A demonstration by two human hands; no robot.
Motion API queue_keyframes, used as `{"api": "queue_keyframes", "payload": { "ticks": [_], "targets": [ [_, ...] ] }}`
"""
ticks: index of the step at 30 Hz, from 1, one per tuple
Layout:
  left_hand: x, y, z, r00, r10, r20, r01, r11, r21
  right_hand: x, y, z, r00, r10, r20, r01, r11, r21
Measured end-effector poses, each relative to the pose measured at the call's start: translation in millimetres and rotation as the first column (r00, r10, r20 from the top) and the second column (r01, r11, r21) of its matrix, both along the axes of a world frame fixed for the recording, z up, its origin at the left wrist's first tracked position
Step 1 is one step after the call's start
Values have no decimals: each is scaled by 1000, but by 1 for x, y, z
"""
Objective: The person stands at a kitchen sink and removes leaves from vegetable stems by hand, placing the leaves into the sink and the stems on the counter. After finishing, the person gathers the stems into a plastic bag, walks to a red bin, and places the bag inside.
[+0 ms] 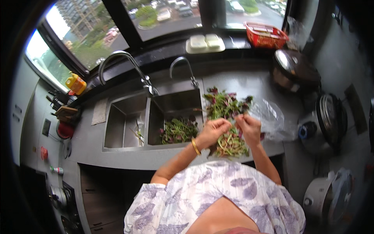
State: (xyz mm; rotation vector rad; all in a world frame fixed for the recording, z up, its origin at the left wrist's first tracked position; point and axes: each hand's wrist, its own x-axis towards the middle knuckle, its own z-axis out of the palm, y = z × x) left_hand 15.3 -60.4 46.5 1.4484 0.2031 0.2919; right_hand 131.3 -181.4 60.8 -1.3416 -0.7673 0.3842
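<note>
Over the counter right of the sink, my left hand [214, 130], with a gold bangle on its wrist, and my right hand [249, 127] are close together. Their fingertips pinch a small piece of a leafy green [233, 120], blurred and mostly hidden by the fingers. Just beyond my hands lies a heap of red-and-green leafy vegetables [223, 103], probably amaranth. Under and nearer than my hands, more of the stems [232, 144] lie in a bunch. To the left, loose leaves [178, 130] sit in the right basin [175, 101].
A clear plastic bag [270, 117] lies right of the heap. The left basin [115, 125] holds a few stem scraps [138, 133]. Two curved faucets stand behind the basins. A dark lidded cooker [295, 70] and a steel pot [315, 128] flank the right side; a red basket [264, 39] is on the sill.
</note>
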Motion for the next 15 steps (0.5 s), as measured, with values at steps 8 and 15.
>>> {"api": "queue_keyframes", "payload": {
  "ticks": [8, 15],
  "targets": [
    [-6, 31, 12, 973, -187, -134, 94, 855, -510, 3, 24, -2, 954, 75, -291, -103, 991, -81],
    [8, 38, -3, 939, -296, -175, 137, 789, -598, 10, 29, -9, 945, 72, -320, -118, 985, -127]
  ]
}}
